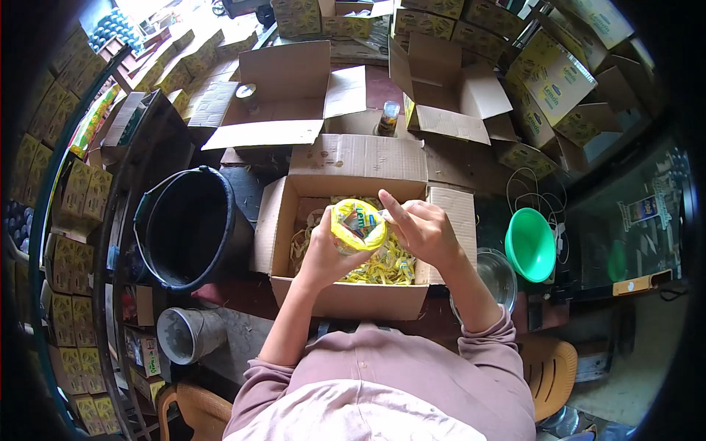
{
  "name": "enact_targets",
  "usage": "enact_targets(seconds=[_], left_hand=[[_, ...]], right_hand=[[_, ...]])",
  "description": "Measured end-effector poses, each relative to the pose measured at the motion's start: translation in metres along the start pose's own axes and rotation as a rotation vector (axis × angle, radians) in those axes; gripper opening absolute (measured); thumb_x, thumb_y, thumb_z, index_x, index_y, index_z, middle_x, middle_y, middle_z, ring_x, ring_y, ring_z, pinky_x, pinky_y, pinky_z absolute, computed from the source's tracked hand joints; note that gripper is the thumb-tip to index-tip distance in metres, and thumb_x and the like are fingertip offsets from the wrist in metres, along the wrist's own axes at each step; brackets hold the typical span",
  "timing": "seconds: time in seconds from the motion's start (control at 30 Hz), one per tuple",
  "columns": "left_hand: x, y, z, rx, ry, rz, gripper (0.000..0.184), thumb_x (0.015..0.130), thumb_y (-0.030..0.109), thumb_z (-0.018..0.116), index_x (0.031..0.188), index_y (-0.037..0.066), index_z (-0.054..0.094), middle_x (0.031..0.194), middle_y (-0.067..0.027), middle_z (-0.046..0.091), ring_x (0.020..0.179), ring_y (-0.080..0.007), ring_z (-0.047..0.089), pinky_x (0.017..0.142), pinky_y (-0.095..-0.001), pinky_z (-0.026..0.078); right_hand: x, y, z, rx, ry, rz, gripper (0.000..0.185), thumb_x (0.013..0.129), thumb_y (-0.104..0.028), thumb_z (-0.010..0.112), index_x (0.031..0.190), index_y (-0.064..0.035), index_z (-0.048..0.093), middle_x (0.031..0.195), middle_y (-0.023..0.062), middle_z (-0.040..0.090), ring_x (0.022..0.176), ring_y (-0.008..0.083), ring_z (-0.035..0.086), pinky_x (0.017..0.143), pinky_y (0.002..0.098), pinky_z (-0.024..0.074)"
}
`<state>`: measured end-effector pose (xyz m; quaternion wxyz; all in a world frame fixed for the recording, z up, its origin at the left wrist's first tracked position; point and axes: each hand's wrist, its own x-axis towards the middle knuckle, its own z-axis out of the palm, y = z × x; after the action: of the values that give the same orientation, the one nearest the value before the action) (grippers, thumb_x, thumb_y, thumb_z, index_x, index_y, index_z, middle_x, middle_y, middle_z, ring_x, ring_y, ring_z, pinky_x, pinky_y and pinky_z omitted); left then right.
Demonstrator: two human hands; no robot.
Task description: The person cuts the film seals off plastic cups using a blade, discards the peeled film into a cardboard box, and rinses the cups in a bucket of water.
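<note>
Over an open cardboard box (353, 300) are both of my hands. My left hand (323, 252) is wrapped round a yellow-rimmed round container (359, 225), whose open mouth faces up and shows printed packets inside. At the container's right side is my right hand (421, 226), its index finger stretched out and the other fingers bent in near the rim. What those bent fingers hold, if anything, is too small to make out. Many yellow and white sachets (386, 266) lie in the box below.
A black bucket (239, 242) and a grey bucket (209, 331) stand on the left. Right of the box are a green bowl (529, 245) and a metal bowl (496, 275). Behind stand two open cartons (283, 81) (448, 88) and a jar (388, 119).
</note>
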<state>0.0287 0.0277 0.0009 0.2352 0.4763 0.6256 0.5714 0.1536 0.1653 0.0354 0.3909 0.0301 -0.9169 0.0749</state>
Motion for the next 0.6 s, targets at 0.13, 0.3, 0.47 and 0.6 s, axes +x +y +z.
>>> enact_targets(seconds=[0.13,0.3,0.47,0.6], left_hand=[[0.001,0.0,-0.005,0.044,-0.051,0.03,0.054,0.063,0.011,0.072,0.106,-0.004,0.043,0.095,-0.0129,0.058,0.087,-0.0185,0.059,0.077,-0.0299,0.047],[0.001,-0.002,-0.007,-0.034,-0.127,0.015,0.056,0.063,0.012,0.072,0.109,-0.002,0.043,0.096,-0.0112,0.057,0.089,-0.0168,0.057,0.078,-0.0286,0.046],[0.004,0.007,-0.012,-0.145,-0.223,-0.04,0.051,0.064,0.008,0.072,0.108,0.0,0.047,0.093,-0.0041,0.056,0.088,-0.0108,0.054,0.081,-0.0267,0.044],[0.001,0.013,-0.012,-0.288,-0.292,-0.083,0.056,0.065,0.01,0.071,0.113,0.0,0.044,0.099,-0.0049,0.055,0.092,-0.0106,0.052,0.081,-0.0257,0.043]], right_hand=[[-0.002,-0.001,-0.001,-0.001,-0.001,-0.023,0.059,0.067,-0.003,0.061,0.124,-0.0013,0.044,0.056,0.0036,0.05,0.056,0.0145,0.056,0.058,0.0278,0.05],[-0.002,0.0,-0.002,-0.004,0.006,-0.055,0.058,0.068,-0.003,0.06,0.124,-0.0012,0.044,0.056,0.0026,0.05,0.056,0.0135,0.056,0.059,0.0274,0.0505],[-0.003,0.0,-0.002,0.003,0.011,-0.081,0.057,0.068,-0.002,0.06,0.123,0.0,0.045,0.057,0.0016,0.051,0.056,0.0121,0.056,0.058,0.0263,0.0505],[-0.004,0.0,0.0,0.026,0.056,-0.11,0.055,0.067,-0.004,0.061,0.12,0.0012,0.047,0.058,0.0013,0.051,0.058,0.0117,0.057,0.058,0.0258,0.0504]])
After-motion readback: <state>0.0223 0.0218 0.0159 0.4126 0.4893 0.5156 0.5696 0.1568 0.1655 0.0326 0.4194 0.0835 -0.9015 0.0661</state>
